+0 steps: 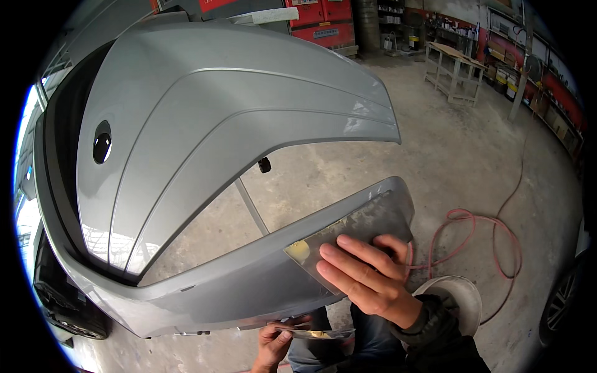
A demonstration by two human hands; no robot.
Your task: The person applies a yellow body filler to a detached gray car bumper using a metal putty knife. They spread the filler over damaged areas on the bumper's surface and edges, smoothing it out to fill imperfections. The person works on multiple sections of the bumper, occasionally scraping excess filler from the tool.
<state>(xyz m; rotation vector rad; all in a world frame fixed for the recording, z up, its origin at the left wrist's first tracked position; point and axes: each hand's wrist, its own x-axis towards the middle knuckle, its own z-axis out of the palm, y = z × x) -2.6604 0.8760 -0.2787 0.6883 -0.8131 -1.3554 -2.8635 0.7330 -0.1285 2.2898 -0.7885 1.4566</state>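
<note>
A large glossy grey car body panel [186, 124] curves in front of me, with a wide opening through which the floor shows. My right hand [373, 280] lies on its lower strip [242, 286], fingers stretched out over a dull dark grey rectangular area [354, 224]. Whether that area is bare surface or a thin sheet, I cannot tell. A pale yellow spot [299, 250], like putty, sits at its left corner, just left of my fingertips. Below the panel's lower edge, my left hand [273, 342] is closed on a thin flat plate [339, 334] bearing yellow putty.
A grey-white bucket [457, 292] stands beside my right forearm. A red hose [516, 248] loops over the concrete floor. Farther off are a wooden work stand [457, 68], a red cabinet [323, 25] and loaded shelves. A car wheel [559, 304] shows at the right edge.
</note>
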